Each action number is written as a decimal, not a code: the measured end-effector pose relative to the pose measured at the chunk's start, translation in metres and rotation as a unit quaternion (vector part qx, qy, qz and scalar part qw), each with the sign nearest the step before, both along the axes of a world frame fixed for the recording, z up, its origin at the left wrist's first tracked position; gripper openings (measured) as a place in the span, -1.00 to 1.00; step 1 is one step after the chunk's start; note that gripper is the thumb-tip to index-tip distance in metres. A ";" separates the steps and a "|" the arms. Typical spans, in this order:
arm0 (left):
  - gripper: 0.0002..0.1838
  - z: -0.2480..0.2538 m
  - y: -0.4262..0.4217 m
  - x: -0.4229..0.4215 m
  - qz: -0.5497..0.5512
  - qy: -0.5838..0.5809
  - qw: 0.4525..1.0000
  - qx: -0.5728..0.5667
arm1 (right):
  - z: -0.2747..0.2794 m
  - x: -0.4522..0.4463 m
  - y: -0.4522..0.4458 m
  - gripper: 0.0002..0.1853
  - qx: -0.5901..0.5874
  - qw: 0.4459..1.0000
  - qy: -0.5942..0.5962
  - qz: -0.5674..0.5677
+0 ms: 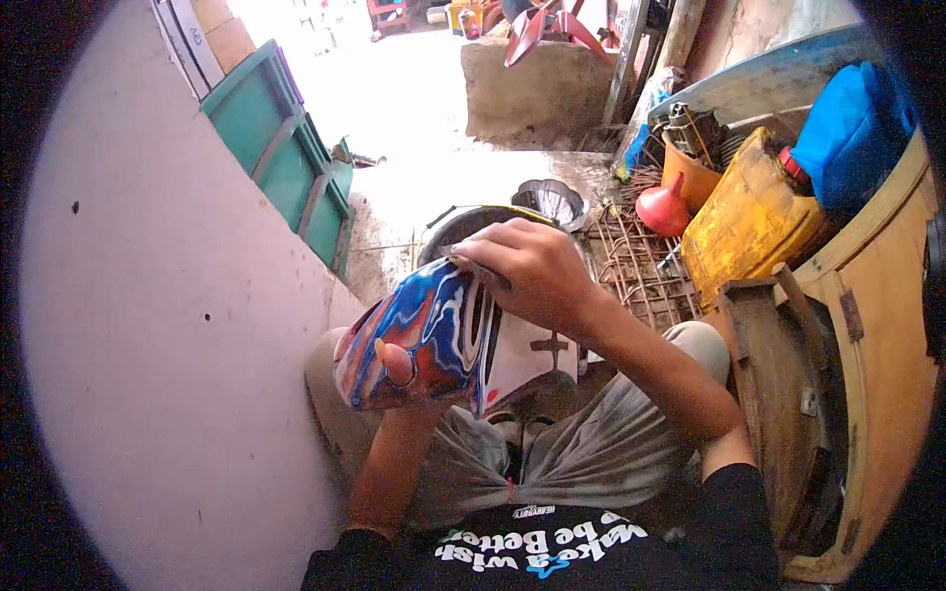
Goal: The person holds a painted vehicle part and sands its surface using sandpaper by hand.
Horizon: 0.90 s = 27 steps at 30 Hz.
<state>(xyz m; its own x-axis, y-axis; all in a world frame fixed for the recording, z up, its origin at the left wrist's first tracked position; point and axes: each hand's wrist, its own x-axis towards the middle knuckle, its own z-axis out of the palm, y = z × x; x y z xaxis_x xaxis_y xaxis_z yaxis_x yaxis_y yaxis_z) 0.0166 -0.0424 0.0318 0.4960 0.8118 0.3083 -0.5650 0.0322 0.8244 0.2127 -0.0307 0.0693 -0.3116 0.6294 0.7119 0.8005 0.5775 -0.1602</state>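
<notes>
A curved panel with a swirled blue, orange and white surface is held above the lap. My left hand grips it from below, its thumb over the painted face and its other fingers hidden behind. At the panel's upper edge, my right hand has its fingers bent and pressed together over a small greyish piece, too hidden to name. A white part with a dark cross-shaped mark shows beside the painted face; whether they are joined is unclear.
Beyond the panel are a dark basin and a grey fluted bowl. A white wall stands close at left. On the right are a red funnel, a yellow jerrycan, metal mesh and a wooden frame.
</notes>
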 end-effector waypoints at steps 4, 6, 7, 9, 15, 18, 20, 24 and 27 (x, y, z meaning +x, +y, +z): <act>0.21 -0.044 0.018 -0.005 -0.037 -0.075 0.994 -0.069 | -0.009 -0.039 -0.030 -0.79 0.111 0.980 -0.018 0.164; 0.20 -0.052 0.019 -0.005 -0.069 -0.131 0.981 -0.125 | -0.011 -0.026 -0.014 -0.81 0.117 0.979 -0.070 0.155; 0.20 -0.039 0.017 -0.003 -0.082 -0.146 0.977 -0.130 | -0.011 -0.014 -0.006 -0.83 0.055 0.994 -0.054 0.080; 0.21 -0.040 0.022 0.000 -0.164 -0.248 0.941 -0.160 | -0.017 0.007 0.006 -0.81 0.030 0.998 -0.056 0.030; 0.22 -0.086 0.050 -0.020 -0.133 -0.187 0.941 -0.247 | -0.025 -0.028 -0.008 -0.76 0.055 0.966 -0.071 0.244; 0.22 -0.033 0.038 -0.006 -0.029 -0.124 0.981 -0.144 | -0.017 0.012 0.024 -0.69 0.014 0.992 -0.093 0.082; 0.20 -0.036 0.035 -0.009 -0.010 -0.121 0.974 -0.192 | -0.016 0.012 0.011 -0.71 -0.027 0.991 -0.128 0.043; 0.19 -0.036 0.041 -0.009 0.007 -0.086 0.986 -0.140 | -0.018 -0.025 -0.016 -0.73 0.057 0.951 -0.122 0.278; 0.20 -0.026 0.034 -0.006 -0.002 -0.094 0.986 -0.136 | -0.020 0.012 0.014 -0.79 -0.021 0.991 -0.070 0.109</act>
<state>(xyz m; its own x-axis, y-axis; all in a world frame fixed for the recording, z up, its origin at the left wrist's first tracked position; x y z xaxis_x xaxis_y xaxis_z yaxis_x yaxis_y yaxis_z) 0.0102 -0.0082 0.0056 0.4539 0.8755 0.1657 -0.7062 0.2400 0.6660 0.2246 -0.0171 0.0488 -0.5371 0.5638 0.6275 0.6734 0.7345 -0.0835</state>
